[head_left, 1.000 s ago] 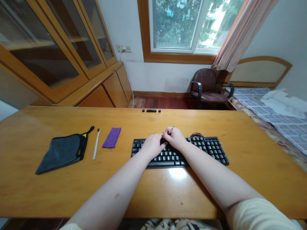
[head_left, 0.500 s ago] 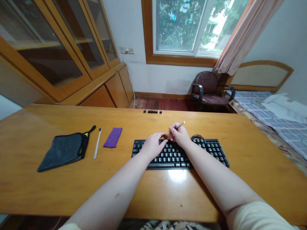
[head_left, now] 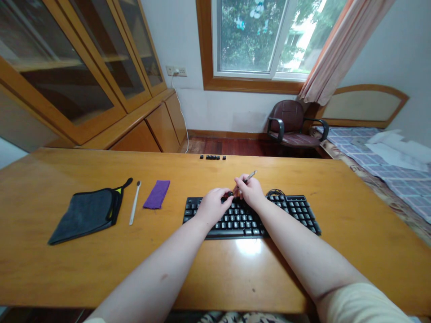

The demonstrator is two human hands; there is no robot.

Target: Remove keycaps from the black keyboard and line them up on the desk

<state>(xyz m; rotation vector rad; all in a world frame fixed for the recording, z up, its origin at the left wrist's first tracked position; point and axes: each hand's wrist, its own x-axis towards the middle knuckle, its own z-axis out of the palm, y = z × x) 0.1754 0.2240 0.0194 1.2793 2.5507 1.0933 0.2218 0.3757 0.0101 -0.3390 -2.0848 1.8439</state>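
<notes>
Black and rectangular, the plastic keyboard [head_left: 235,218] lies just below the frame's centre on the yellow-brown wooden desk [head_left: 363,224]. At its upper edge, the left hand [head_left: 213,205] pinches a small dark piece [head_left: 229,194]; the right hand [head_left: 249,191] grips a slim, pen-like tool [head_left: 252,174].

Bare forearms [head_left: 168,269] stretched forward and angled inward, left hand [head_left: 213,205] pinching, right hand [head_left: 250,193] curled (just beside the left)

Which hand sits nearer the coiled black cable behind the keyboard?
Right. The right hand is just left of the coiled cable; the left hand is farther left, over the keyboard.
</notes>
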